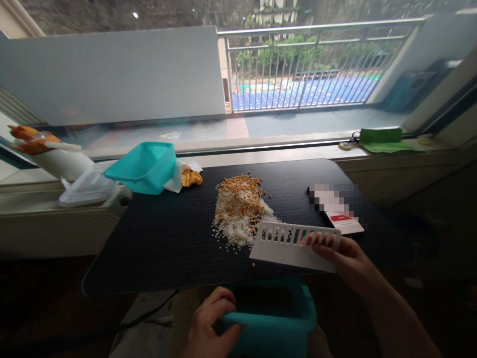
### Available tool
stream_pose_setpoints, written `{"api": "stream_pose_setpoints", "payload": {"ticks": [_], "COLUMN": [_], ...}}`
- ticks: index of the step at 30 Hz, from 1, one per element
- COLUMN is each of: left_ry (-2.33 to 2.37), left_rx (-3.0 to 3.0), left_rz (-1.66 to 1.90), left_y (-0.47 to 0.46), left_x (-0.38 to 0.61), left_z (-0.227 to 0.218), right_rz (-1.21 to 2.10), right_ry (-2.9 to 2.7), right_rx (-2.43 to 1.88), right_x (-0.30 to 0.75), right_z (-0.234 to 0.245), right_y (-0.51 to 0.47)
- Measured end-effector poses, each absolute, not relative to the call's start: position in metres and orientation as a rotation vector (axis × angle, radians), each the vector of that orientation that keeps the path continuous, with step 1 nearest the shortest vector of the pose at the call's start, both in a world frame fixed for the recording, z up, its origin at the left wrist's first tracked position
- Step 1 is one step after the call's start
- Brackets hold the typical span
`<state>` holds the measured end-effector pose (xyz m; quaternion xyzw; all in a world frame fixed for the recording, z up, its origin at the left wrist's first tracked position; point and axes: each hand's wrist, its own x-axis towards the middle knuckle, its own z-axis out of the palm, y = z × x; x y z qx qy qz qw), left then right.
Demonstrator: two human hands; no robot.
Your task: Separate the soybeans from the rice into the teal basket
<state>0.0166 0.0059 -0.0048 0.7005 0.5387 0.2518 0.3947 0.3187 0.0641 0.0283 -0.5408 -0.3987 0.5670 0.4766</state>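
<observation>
A pile of white rice mixed with yellow beans [241, 209] lies in the middle of the black table [167, 243]. My right hand [345, 258] grips a white slotted plastic board [290, 243] by its right end, its left corner touching the pile's near right edge. My left hand [210, 325] is closed on the rim of a teal plastic bin [272, 318] held below the table's front edge, under the board.
A second teal container [143, 166] rests tilted at the table's back left beside a clear lid [87, 188] and a white wrapper with orange food [190, 176]. A white card [341, 214] lies at the right. A green cloth [383, 139] sits on the window sill.
</observation>
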Motion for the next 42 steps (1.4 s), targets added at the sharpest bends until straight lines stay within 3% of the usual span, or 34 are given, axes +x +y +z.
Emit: {"api": "stream_pose_setpoints", "payload": {"ticks": [7, 18, 42], "left_ry": [1.357, 1.386, 1.376], "left_rx": [1.777, 1.778, 1.759], "left_rz": [0.67, 0.648, 0.655], "left_y": [0.006, 0.005, 0.006], "left_x": [0.015, 0.017, 0.017], "left_z": [-0.006, -0.001, -0.003], "right_rz": [1.527, 1.153, 1.39], "right_ry": [-1.117, -0.762, -0.993], "right_rx": [-1.34, -1.373, -1.357], "right_x": [0.326, 0.312, 0.317], "right_z": [0.023, 0.028, 0.028], "right_y": [0.056, 0.076, 0.062]}}
